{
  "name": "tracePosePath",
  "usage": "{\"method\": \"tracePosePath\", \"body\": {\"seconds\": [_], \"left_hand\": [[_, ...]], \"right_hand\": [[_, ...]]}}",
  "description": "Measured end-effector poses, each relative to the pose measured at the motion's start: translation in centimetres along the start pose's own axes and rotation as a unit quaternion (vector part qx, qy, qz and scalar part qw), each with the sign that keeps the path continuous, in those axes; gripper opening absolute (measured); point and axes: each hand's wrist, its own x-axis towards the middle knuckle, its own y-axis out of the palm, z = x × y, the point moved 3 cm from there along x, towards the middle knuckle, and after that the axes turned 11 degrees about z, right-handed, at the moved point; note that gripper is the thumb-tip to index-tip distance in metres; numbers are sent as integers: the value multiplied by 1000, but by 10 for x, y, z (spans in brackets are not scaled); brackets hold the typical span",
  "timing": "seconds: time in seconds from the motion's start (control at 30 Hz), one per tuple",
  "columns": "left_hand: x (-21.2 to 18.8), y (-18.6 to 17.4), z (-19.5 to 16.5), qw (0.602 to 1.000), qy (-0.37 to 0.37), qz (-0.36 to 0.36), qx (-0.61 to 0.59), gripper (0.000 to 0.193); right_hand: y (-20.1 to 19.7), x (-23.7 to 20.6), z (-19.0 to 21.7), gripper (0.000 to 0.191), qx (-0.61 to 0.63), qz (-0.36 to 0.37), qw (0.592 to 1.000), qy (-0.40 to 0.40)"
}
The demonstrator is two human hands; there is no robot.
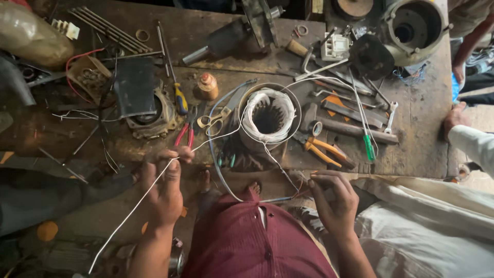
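Note:
My left hand pinches a thin white cord that runs from the lower left, through my fingers, up to a round motor stator wrapped in white tape on the workbench. My right hand is closed on thin orange and white wire ends leading from the same stator. The stator stands upright near the bench's front edge, between my two hands.
The wooden workbench is crowded: scissors, red-handled pliers, orange pliers, a green screwdriver, a hammer, wrenches, motor housings. Another person's hand rests at the right edge. A blue cable loops down.

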Motion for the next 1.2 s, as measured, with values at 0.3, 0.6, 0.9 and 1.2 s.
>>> {"method": "tracePosePath", "body": {"seconds": [0.3, 0.6, 0.9, 1.2], "left_hand": [[73, 11, 75, 831, -80, 136, 534, 35], [95, 29, 86, 752, -41, 94, 651, 33], [82, 56, 91, 616, -40, 253, 745, 22], [36, 41, 112, 636, 89, 257, 722, 60]], "right_hand": [[-6, 1, 3, 16, -7, -2, 999, 37], [2, -26, 2, 16, -61, -49, 995, 63], [-1, -21, 20, 19, -18, -70, 994, 82], [-13, -16, 28, 14, -2, -163, 984, 75]]}}
